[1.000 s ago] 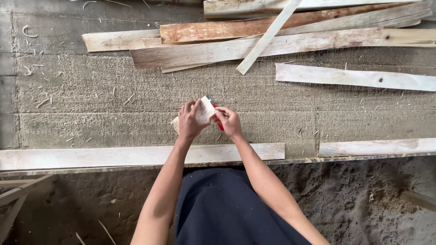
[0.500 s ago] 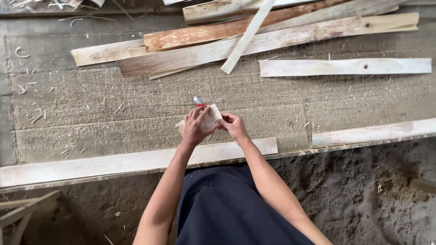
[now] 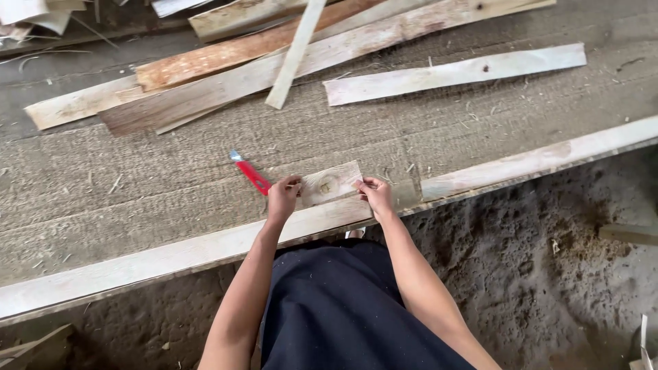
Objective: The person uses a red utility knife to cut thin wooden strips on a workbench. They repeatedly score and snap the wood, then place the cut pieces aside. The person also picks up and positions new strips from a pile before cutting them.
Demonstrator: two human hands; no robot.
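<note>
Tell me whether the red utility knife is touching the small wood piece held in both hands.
Apart. The head view shows the red utility knife lying on the bench left of the left hand, with bench surface between it and the small wood piece.

My workbench point(image 3: 439, 144) is a broad grey surface of rough, grooved boards, with a pale plank point(image 3: 171, 257) running along its near edge. Lying flat just beyond that plank is a small knotted wood piece point(image 3: 330, 183). A red-handled utility knife point(image 3: 251, 174) lies just to its left. Farther back, a loose pile of long wooden slats point(image 3: 274, 65) lies overlapping, and one pale slat point(image 3: 456, 72) lies alone beside it.
</note>
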